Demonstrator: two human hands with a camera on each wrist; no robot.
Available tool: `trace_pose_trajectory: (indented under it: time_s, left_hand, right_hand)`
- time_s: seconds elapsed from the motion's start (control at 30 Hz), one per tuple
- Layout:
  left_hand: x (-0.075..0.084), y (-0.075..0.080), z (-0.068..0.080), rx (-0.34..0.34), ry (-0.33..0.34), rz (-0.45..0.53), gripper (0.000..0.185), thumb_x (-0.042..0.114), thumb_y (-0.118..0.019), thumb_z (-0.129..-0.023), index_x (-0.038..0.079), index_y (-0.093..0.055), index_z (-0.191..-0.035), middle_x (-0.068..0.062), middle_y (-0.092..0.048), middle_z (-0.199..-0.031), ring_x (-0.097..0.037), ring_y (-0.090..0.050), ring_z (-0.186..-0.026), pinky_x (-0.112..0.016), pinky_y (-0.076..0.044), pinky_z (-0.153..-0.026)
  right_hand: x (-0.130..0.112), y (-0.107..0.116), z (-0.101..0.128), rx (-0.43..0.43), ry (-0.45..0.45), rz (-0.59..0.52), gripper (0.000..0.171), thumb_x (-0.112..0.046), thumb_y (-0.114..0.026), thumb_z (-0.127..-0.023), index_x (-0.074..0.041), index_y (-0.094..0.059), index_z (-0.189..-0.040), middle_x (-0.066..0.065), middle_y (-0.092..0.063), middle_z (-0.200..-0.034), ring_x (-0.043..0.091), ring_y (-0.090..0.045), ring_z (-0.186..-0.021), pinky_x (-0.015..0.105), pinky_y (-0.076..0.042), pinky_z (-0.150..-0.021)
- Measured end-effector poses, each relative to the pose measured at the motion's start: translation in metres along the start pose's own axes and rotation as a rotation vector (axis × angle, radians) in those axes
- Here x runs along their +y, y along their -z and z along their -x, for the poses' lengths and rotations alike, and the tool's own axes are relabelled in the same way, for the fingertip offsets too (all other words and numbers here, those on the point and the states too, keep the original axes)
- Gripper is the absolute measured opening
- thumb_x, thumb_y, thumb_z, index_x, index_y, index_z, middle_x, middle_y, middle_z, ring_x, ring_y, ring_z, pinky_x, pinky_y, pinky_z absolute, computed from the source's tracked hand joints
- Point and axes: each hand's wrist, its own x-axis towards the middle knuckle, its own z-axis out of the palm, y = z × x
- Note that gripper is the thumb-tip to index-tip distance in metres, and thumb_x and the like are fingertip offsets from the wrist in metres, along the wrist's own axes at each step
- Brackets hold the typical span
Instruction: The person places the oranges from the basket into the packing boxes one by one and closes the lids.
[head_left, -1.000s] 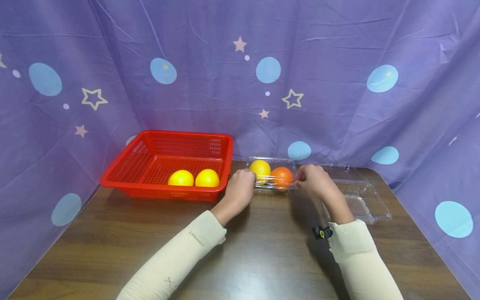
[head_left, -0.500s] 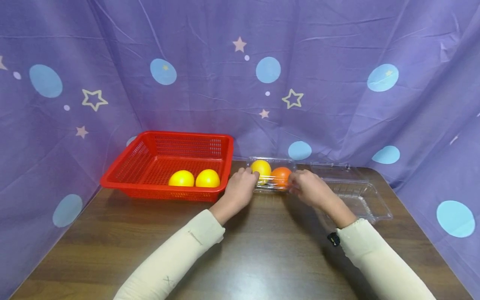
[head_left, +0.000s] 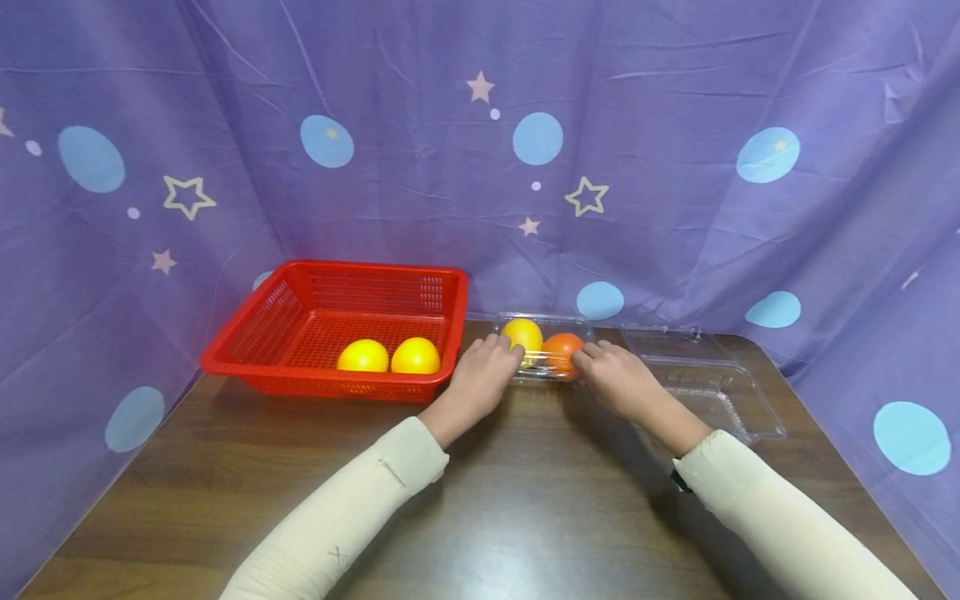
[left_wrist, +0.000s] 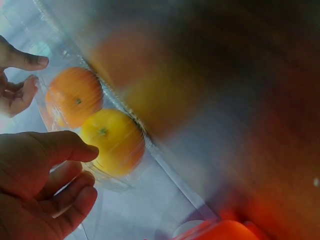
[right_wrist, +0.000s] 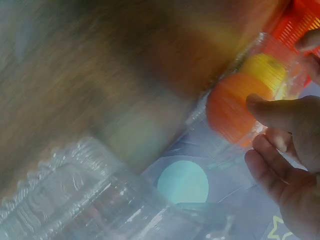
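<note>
A clear plastic box stands at the back of the table, holding a yellow fruit and an orange fruit, both round. My left hand pinches the box's near edge at its left corner, thumb above and fingers curled below. At the right corner my right hand pinches the same edge. The left wrist view shows the orange fruit and the yellow fruit through the clear plastic, with stem ends visible. In the right wrist view, my right thumb overlaps the orange fruit.
A red plastic basket with two yellow fruits inside stands left of the box. Right of it lies another clear plastic box, its lid open, partly behind my right forearm. A purple curtain hangs behind the brown table.
My right hand has moved left and inward from the box's right side onto its near edge. My left hand has shifted slightly right. Basket and fruits stay in place.
</note>
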Motion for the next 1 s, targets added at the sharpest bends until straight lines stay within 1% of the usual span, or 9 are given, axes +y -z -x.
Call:
trace_pose_trajectory:
  time_s: [0.1,0.27,0.37,0.5,0.6,0.9,1.0]
  left_hand:
    - [-0.0016,-0.0019,-0.0001,0.027,-0.036,-0.021,0.016,-0.001,-0.073,-0.085,0.010,-0.072,-0.095,-0.008,-0.064,-0.084,-0.026,-0.063,-0.078,-0.035,-0.050,-0.063]
    - [-0.0034,-0.0033,-0.0007,0.063,-0.082,-0.063,0.013,-0.001,-0.073,-0.085,0.011,-0.074,-0.090,-0.007,-0.066,-0.082,-0.024,-0.064,-0.076,-0.033,-0.050,-0.061]
    - [-0.0043,-0.0037,-0.0008,0.068,-0.097,-0.070,0.012,0.000,-0.074,-0.085,0.011,-0.075,-0.089,-0.007,-0.067,-0.081,-0.024,-0.065,-0.075,-0.033,-0.051,-0.061]
    - [-0.0048,-0.0042,-0.0010,0.075,-0.105,-0.066,0.012,-0.001,-0.074,-0.083,0.011,-0.076,-0.086,-0.006,-0.066,-0.078,-0.023,-0.065,-0.072,-0.033,-0.052,-0.060]
    - [-0.0044,-0.0040,-0.0012,0.080,-0.099,-0.064,0.013,-0.002,-0.074,-0.083,0.012,-0.076,-0.085,-0.005,-0.065,-0.076,-0.022,-0.065,-0.071,-0.033,-0.053,-0.060]
    - [-0.0027,-0.0017,0.0008,0.064,-0.077,-0.036,0.015,-0.003,-0.073,-0.083,0.012,-0.075,-0.084,-0.005,-0.066,-0.077,-0.023,-0.065,-0.072,-0.034,-0.055,-0.061]
    - [-0.0027,-0.0016,0.0010,0.062,-0.073,-0.029,0.015,-0.002,-0.074,-0.083,0.012,-0.075,-0.084,-0.004,-0.066,-0.077,-0.023,-0.066,-0.072,-0.034,-0.055,-0.061]
  right_hand:
    - [0.0004,-0.0026,0.0000,0.019,0.024,0.021,0.033,0.006,-0.084,-0.068,-0.003,-0.060,-0.090,0.009,-0.059,-0.081,0.029,-0.054,-0.070,0.041,-0.049,-0.063]
    - [0.0007,-0.0057,0.0005,0.024,0.034,0.024,0.021,0.011,-0.069,-0.076,-0.001,-0.060,-0.090,0.011,-0.059,-0.081,0.030,-0.054,-0.070,0.041,-0.049,-0.063]
    - [0.0016,-0.0077,0.0005,0.039,0.035,0.012,0.019,0.013,-0.064,-0.077,-0.001,-0.059,-0.089,0.011,-0.059,-0.079,0.029,-0.053,-0.068,0.040,-0.049,-0.061]
    - [0.0025,-0.0091,0.0001,0.073,0.039,0.007,0.021,0.013,-0.066,-0.073,-0.003,-0.059,-0.084,0.009,-0.057,-0.076,0.026,-0.052,-0.064,0.038,-0.048,-0.055]
    - [0.0026,-0.0077,-0.0001,0.079,0.036,0.000,0.021,0.012,-0.068,-0.072,-0.004,-0.058,-0.082,0.007,-0.056,-0.075,0.024,-0.051,-0.062,0.036,-0.048,-0.051]
    - [0.0032,-0.0056,0.0002,0.061,0.046,-0.013,0.025,0.011,-0.071,-0.068,-0.005,-0.057,-0.083,0.007,-0.059,-0.076,0.024,-0.053,-0.063,0.035,-0.049,-0.051]
    - [0.0031,-0.0035,0.0006,0.025,0.030,-0.016,0.028,0.011,-0.074,-0.068,-0.005,-0.058,-0.084,0.006,-0.059,-0.078,0.024,-0.055,-0.065,0.036,-0.051,-0.053]
